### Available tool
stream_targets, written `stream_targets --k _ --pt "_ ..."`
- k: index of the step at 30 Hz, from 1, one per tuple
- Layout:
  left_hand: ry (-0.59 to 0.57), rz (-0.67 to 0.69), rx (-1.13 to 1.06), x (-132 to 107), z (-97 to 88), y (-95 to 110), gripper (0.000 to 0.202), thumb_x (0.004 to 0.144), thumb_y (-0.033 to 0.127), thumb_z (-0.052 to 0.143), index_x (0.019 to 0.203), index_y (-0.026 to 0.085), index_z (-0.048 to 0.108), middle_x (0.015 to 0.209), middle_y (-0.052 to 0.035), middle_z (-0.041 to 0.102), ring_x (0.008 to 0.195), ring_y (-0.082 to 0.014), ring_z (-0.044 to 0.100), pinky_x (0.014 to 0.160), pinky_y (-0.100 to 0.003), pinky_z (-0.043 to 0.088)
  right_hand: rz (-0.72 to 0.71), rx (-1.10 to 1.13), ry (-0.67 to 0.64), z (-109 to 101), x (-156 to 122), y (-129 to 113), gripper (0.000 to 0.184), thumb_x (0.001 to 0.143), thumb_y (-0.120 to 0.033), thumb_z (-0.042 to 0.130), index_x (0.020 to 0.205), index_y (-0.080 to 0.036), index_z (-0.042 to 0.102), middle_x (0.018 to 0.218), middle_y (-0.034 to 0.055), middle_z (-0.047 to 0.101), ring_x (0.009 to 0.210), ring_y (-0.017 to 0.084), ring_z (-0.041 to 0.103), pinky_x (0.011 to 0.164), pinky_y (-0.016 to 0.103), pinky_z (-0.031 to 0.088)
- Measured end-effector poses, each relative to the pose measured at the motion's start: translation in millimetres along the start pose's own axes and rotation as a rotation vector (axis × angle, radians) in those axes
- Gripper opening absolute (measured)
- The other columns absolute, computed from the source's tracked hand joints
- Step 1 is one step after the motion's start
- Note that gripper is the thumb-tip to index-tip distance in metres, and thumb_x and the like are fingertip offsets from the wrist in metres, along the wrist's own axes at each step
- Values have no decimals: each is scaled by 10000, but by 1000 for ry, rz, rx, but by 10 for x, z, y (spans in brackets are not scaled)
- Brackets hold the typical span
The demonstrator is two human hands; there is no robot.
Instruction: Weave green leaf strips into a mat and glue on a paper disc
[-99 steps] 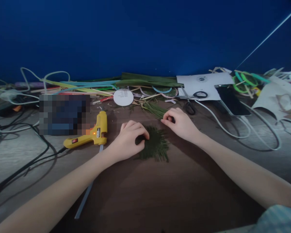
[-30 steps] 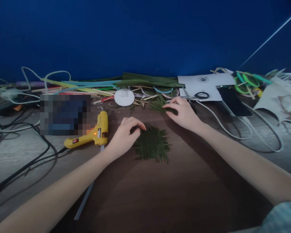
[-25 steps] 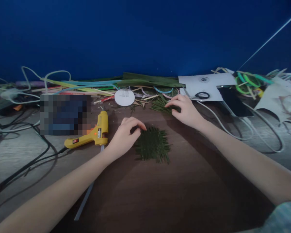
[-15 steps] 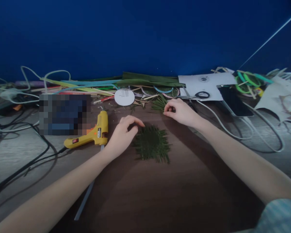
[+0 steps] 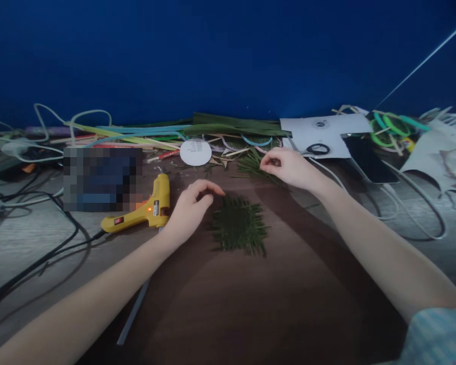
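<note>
A small woven mat of dark green leaf strips (image 5: pixel 238 224) lies flat on the brown board (image 5: pixel 251 304), its loose ends sticking out on all sides. My left hand (image 5: pixel 192 208) hovers at the mat's upper left corner, index finger stretched to its edge and thumb apart, holding nothing. Farther back, my right hand (image 5: pixel 289 167) pinches at the right end of a small pile of cut green leaf strips (image 5: pixel 249 163). A thin strip pokes out beneath those fingers; the fingertips' exact grip is hard to see.
A yellow glue gun (image 5: pixel 157 205) with a clear glue stick (image 5: pixel 134 314) lies left of my left hand. Scissors (image 5: pixel 318 148), white paper (image 5: pixel 315 126) and a phone (image 5: pixel 372 162) lie beyond my right hand. Cables (image 5: pixel 70 238) run along the left side. A white disc (image 5: pixel 195 152) lies behind.
My right hand has shifted slightly right and up, and strips from the pile now reach out under it. My left hand moved back a little from the mat's corner. The mat stays put.
</note>
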State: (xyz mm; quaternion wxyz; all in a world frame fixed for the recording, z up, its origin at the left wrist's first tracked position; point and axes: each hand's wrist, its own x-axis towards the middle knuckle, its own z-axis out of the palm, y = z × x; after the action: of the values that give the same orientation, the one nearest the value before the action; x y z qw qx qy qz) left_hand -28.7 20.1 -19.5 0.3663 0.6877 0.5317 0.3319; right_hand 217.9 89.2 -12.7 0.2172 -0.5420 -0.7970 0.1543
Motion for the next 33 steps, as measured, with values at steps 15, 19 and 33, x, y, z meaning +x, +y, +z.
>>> stream_targets --k 15,19,33 --pt "-2 -5 -38 4 5 -23 205 720 154 420 797 195 605 858 -13 600 852 -188 525 852 -352 368 158 118 -321 -140 23 -4 273 694 -303 633 938 -215 545 662 -4 544 579 148 487 543 289 354" --pt "0 -5 -40 -2 2 -33 202 724 157 420 796 194 604 866 -14 606 858 -190 526 864 -358 366 172 41 -216 -155 35 50 215 721 -316 590 903 -205 563 753 34 561 650 166 501 585 304 381" --pt "9 2 -35 2 6 -33 201 727 159 418 790 198 605 853 -9 603 850 -184 529 851 -352 371 25 -10 -82 -141 38 48 173 727 -142 516 872 -197 594 971 80 554 833 200 535 724 347 430"
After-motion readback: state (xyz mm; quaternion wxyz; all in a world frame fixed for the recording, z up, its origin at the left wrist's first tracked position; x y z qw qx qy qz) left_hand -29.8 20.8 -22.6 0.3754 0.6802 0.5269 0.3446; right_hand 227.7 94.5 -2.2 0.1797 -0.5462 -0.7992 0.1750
